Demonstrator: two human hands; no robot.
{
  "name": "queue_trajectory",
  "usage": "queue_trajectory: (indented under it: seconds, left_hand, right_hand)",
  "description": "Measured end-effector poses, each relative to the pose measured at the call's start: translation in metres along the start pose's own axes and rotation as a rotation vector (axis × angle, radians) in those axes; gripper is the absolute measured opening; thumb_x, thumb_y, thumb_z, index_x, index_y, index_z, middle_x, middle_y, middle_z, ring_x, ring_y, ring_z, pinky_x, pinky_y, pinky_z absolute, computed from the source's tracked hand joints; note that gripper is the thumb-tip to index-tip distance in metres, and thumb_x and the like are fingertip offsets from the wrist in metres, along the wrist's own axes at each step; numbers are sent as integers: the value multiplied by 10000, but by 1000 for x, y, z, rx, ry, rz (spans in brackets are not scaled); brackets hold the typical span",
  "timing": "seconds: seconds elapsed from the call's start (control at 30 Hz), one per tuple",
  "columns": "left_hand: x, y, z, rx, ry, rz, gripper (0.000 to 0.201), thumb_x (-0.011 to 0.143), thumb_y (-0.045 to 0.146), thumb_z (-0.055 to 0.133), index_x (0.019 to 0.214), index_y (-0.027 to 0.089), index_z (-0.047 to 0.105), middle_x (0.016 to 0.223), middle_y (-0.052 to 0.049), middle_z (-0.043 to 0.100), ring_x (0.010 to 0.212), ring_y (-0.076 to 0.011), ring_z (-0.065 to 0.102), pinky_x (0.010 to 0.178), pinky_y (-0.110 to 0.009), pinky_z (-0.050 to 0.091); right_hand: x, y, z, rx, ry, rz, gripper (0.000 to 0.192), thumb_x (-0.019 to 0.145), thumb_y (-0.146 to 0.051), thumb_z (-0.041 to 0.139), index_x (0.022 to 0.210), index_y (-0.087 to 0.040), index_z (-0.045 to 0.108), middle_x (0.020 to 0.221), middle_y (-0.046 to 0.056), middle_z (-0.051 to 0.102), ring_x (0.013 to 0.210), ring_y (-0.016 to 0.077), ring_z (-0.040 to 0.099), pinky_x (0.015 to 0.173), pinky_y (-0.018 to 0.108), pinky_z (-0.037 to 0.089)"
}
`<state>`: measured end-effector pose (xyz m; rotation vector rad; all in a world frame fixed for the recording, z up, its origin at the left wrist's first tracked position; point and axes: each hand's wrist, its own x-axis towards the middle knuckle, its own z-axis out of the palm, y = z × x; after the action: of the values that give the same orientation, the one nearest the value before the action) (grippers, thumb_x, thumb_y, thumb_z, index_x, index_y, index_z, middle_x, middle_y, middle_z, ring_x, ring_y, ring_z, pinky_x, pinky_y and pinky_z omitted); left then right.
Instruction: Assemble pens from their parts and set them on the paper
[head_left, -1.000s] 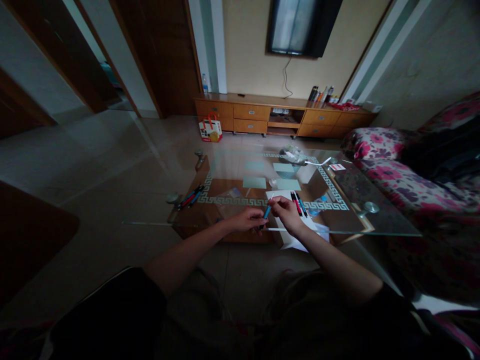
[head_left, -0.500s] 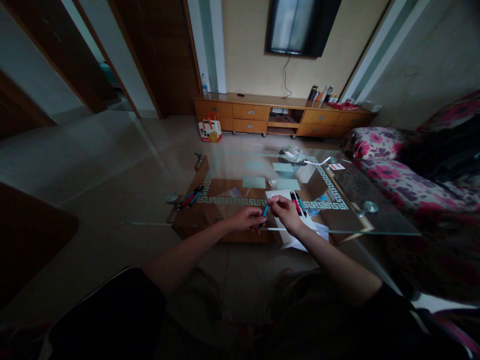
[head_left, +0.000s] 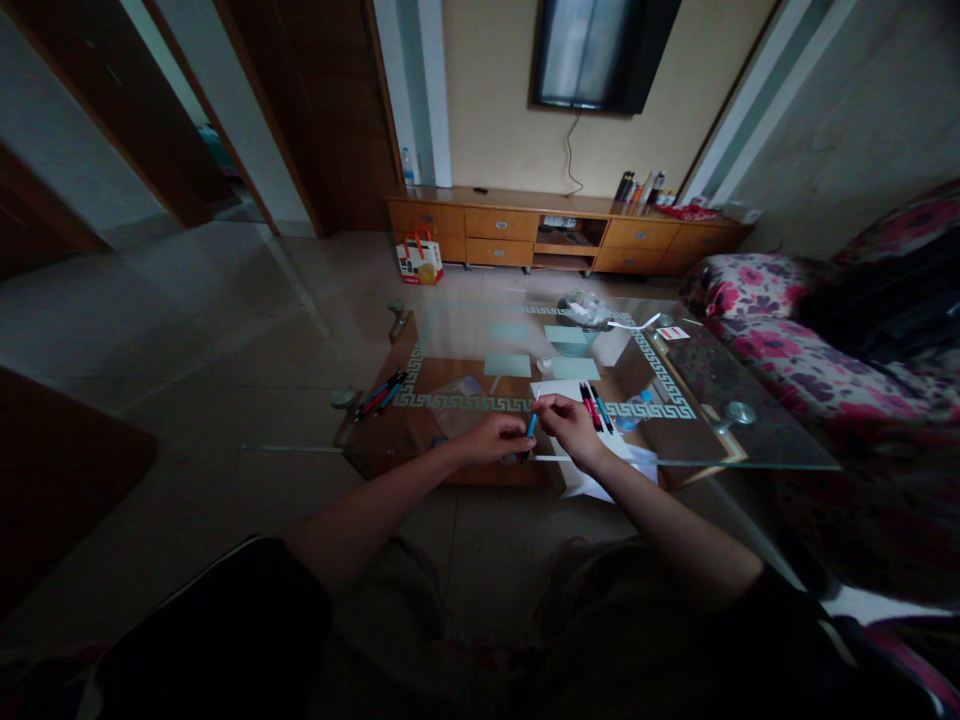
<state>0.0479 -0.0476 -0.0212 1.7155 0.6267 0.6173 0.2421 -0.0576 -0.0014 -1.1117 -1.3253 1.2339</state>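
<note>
Both of my hands meet over the near edge of a glass coffee table. My left hand grips the lower end of a blue pen. My right hand pinches the pen's upper end with its fingertips. Under the right hand lies a white sheet of paper. A few pens, black, red and blue, rest on the glass just right of my right hand. Another small bunch of pens lies at the table's left edge.
A flowered sofa runs along the right. A wooden TV cabinet with a wall screen above stands at the back, a small paper bag before it. A bag and paper slips sit on the table's far side.
The pen has sunk slightly and less of its tip shows above my right fingers. Both hands stay in the same place.
</note>
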Motion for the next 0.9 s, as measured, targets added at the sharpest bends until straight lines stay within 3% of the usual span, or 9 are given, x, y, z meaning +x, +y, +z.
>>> queue_trajectory:
  seconds: [0.17, 0.3, 0.37, 0.6, 0.9]
  left_hand:
    - [3, -12, 3, -186, 39, -36, 423, 743, 450, 789, 939, 116, 617, 813, -31, 661, 730, -133, 630, 698, -259, 488]
    - [3, -20, 3, -267, 157, -61, 774, 657, 353, 867, 1284, 165, 454, 783, 10, 646, 704, -132, 648, 681, -254, 493]
    - [2, -20, 2, -273, 160, -52, 889, 661, 311, 867, 1384, 185, 366, 786, 13, 648, 722, -136, 659, 700, -261, 501]
    - [0, -24, 1, -203, 66, -41, 933, 735, 299, 817, 1495, 227, 280, 818, 10, 638, 723, -139, 662, 711, -278, 511]
    - [-1, -24, -1, -161, 64, -18, 923, 745, 298, 812, 1508, 224, 299, 794, 13, 622, 722, -136, 649, 710, -272, 512]
  right_hand:
    - [0, 1, 0, -42, -26, -19, 373, 754, -539, 727, 829, -174, 712, 635, -16, 584, 558, 103, 454, 503, 227, 361]
    - [1, 3, 0, -86, -25, -19, 390, 746, -556, 722, 811, -172, 726, 630, -11, 604, 545, 106, 468, 504, 233, 377]
    - [2, 5, 0, -100, -24, -14, 388, 749, -554, 721, 807, -170, 733, 633, -3, 622, 563, 119, 503, 525, 242, 405]
    - [2, 10, -1, -101, -96, -71, 305, 784, -500, 717, 846, -205, 763, 853, 34, 736, 769, 177, 642, 787, 325, 504]
    - [2, 12, -1, -111, -87, -52, 275, 787, -463, 728, 858, -201, 765, 873, 36, 743, 793, 181, 651, 812, 327, 491]
